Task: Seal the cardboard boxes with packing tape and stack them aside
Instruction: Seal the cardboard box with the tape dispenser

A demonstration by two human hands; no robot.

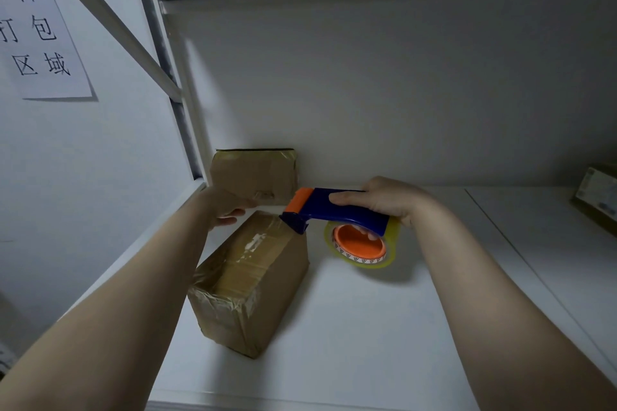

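Three boxes are sitting on the table (367,327) — a near box (253,294), a back box (253,177), a right-edge box (597,200). The right hand (390,200) is gripping the one tape dispenser (334,207) at the near box's far end; the left hand (227,207) is touching there — its grip is unclear.

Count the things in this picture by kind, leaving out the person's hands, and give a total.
Cardboard boxes: 3 (near box, back box, right-edge box)
Tape dispensers: 1 (tape dispenser, gripped by the right hand)
Paper signs: 1 (paper sign on the wall)
Total: 5
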